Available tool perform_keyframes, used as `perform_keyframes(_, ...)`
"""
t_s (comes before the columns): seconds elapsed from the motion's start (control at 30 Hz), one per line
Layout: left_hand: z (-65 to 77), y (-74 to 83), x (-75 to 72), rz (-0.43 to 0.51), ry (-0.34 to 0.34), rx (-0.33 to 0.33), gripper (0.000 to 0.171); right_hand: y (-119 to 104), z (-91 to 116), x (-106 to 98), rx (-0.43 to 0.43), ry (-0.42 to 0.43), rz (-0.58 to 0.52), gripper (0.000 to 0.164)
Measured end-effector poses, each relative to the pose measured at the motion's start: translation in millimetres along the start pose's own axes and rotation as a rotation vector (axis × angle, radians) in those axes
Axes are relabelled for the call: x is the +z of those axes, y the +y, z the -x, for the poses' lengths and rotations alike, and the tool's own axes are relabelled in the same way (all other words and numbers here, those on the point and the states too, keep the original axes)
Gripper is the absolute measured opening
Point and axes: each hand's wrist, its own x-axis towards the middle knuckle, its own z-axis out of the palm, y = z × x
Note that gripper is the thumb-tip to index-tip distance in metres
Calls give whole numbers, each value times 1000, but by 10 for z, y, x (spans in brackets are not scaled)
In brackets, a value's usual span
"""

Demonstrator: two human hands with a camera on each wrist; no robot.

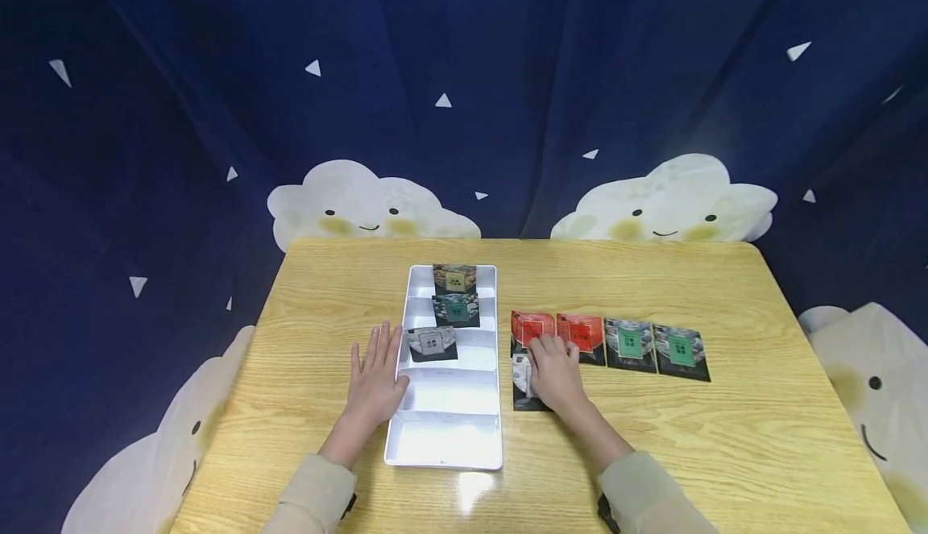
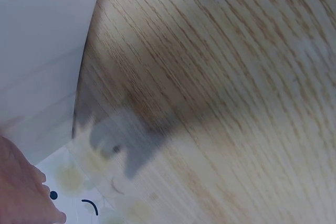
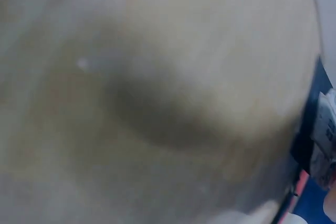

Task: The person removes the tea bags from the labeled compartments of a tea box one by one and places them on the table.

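My left hand (image 1: 375, 381) lies with fingers spread along the left rim of a white compartment tray (image 1: 444, 442); in the left wrist view, part of that hand (image 2: 26, 187) shows at the lower left. My right hand (image 1: 557, 373), its fingers bent, holds a grey-and-black packet (image 1: 526, 399) near its upper edge. The same packet (image 3: 324, 135) appears at the right edge of the right wrist view, partly cut off. Just beyond the fingers lie two red packets, one on the left (image 1: 528, 326) partly covered by the hand, the other (image 1: 580, 333) beside it.
Two green-labelled packets, one nearer (image 1: 629, 345) and one at the row's end (image 1: 681, 352), lie farther right. The tray's far compartments bear a yellow-labelled packet (image 1: 454, 280), a green-labelled packet (image 1: 457, 309) and a grey packet (image 1: 432, 344). A wooden table (image 1: 754, 445) carries everything before a blue curtain.
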Motion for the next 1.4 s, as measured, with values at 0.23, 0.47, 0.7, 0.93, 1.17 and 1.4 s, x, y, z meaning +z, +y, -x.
perform_keyframes(0.23,-3,-7,3,-15,7,6,74,15,127,172,-24,68,30,7)
perform_keyframes(0.47,-1,-1,0,-6,9,8,74,48,187,238,-40,103,57,8)
perform_keyframes(0.7,0,0,5,-14,14,9,75,64,207,276,-55,94,89,10)
perform_keyframes(0.93,2,-3,4,1,8,8,74,69,205,277,-57,112,75,11)
perform_keyframes(1.17,-2,4,8,1,15,13,75,33,166,216,-32,124,41,8)
perform_keyframes(1.4,6,0,3,-17,18,12,74,-195,-77,41,-57,146,-37,9)
